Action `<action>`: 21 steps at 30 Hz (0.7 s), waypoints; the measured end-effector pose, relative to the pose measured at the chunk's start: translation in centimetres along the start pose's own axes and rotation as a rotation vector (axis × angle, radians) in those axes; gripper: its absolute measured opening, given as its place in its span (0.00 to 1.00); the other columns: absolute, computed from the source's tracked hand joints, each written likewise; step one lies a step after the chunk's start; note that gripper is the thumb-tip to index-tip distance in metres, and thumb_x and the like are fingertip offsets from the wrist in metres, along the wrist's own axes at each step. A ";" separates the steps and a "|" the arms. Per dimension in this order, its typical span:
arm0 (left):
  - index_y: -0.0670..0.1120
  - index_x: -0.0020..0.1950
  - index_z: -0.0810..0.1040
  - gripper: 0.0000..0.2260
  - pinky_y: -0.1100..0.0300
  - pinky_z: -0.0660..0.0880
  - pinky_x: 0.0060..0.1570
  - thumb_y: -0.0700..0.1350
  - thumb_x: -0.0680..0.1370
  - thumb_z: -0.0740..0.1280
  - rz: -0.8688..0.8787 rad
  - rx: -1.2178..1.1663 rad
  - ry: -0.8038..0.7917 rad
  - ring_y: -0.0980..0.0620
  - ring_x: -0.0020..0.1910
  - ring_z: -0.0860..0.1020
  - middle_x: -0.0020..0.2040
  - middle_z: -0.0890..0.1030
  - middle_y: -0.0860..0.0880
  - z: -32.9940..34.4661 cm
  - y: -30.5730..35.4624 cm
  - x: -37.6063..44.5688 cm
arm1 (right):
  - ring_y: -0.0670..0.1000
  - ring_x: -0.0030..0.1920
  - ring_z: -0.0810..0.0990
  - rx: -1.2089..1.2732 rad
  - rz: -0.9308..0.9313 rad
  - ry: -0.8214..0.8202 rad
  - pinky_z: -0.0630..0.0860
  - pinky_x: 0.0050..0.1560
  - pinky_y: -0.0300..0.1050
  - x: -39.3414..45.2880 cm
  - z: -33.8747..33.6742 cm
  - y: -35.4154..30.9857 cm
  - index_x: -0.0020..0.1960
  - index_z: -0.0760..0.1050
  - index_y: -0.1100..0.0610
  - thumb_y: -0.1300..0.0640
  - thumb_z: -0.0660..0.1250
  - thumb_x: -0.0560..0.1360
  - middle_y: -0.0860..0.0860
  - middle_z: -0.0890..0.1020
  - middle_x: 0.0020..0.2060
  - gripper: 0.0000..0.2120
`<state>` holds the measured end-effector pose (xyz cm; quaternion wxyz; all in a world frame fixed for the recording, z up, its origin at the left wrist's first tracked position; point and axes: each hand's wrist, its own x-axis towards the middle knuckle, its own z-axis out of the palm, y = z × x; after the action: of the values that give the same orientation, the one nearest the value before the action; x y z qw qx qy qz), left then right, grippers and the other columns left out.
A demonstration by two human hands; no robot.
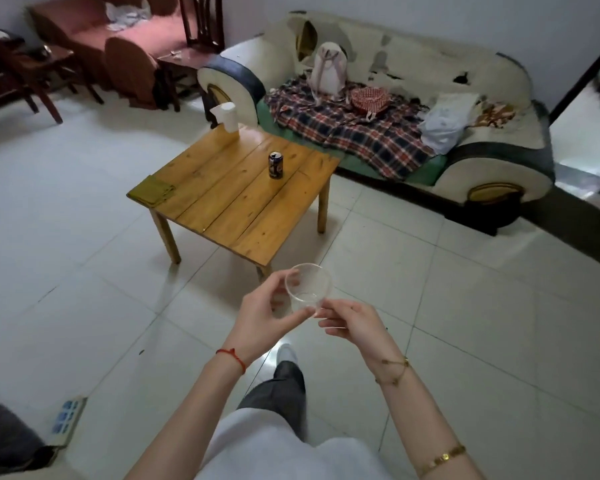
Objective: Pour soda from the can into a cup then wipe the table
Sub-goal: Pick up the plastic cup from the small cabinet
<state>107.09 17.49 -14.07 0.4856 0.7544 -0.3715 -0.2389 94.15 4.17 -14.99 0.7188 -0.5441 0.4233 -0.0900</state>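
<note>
Two hands on one cup, nothing poured yet; this is the carry-in before step one. Left to right: yellow-green cloth (153,189) lies flat on the table's left corner, ready for the wipe. Wooden table (222,216) stands ahead of the person, well apart from the hands. White jug-like container (228,116) sits at the far corner. Soda can (275,164) stands upright near mid-table; the top looks opened, but it's too small to be sure. Left hand (264,320) has thumb and fingers curled round the clear plastic cup (307,287), which is empty, tilted toward the camera and held in the air over the floor tiles. Right hand (355,323) pinches the cup's lower edge with its fingertips. Sofa (492,84) sits beyond. Next: step up, set the cup upright on the table near the can, free one hand for the can.
</note>
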 end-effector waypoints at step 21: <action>0.60 0.62 0.72 0.23 0.56 0.78 0.56 0.56 0.70 0.75 -0.028 -0.020 0.038 0.64 0.57 0.77 0.59 0.77 0.66 2.6 1.6 35.3 | 0.48 0.36 0.81 -0.055 0.045 -0.032 0.78 0.38 0.34 30.4 -6.7 -19.5 0.47 0.81 0.61 0.62 0.60 0.80 0.54 0.84 0.37 0.11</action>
<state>126.20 -12.33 -13.73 0.4966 0.7591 -0.3494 -0.2347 114.84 -26.15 -14.06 0.7121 -0.5555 0.4259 -0.0533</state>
